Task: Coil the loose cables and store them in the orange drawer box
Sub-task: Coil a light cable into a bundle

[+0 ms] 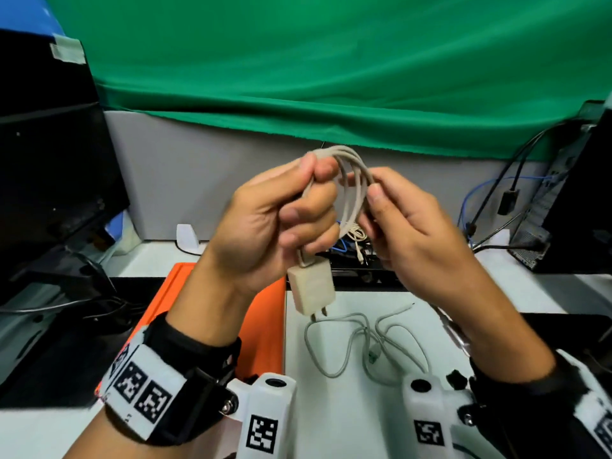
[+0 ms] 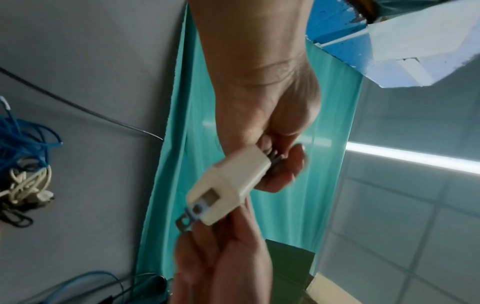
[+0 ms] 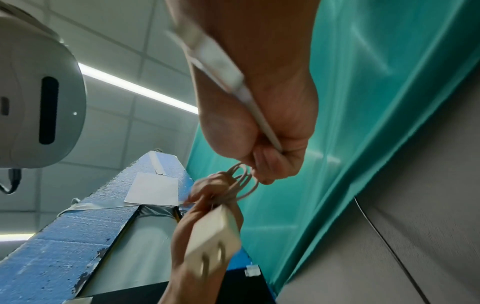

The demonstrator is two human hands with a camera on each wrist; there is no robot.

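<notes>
Both hands are raised above the desk with a beige charger cable (image 1: pixel 352 180) looped into a coil between them. My left hand (image 1: pixel 281 213) grips one side of the coil, and the beige plug adapter (image 1: pixel 311 286) hangs below its fingers, prongs down. My right hand (image 1: pixel 390 213) pinches the coil's other side; in the right wrist view the cable's end (image 3: pixel 221 61) runs back across its palm. The adapter (image 2: pixel 228 185) fills the middle of the left wrist view. A loose grey cable (image 1: pixel 364 346) lies tangled on the white desk beneath. The orange drawer box (image 1: pixel 265 309) sits under my left forearm, mostly hidden.
A dark monitor (image 1: pixel 49 180) and black cables stand at the left. At the right stands a computer tower (image 1: pixel 576 200) with blue and black cables plugged in. A tangle of cables (image 1: pixel 354 243) lies at the desk's back, behind my hands. A green cloth (image 1: pixel 331 77) hangs over the grey partition.
</notes>
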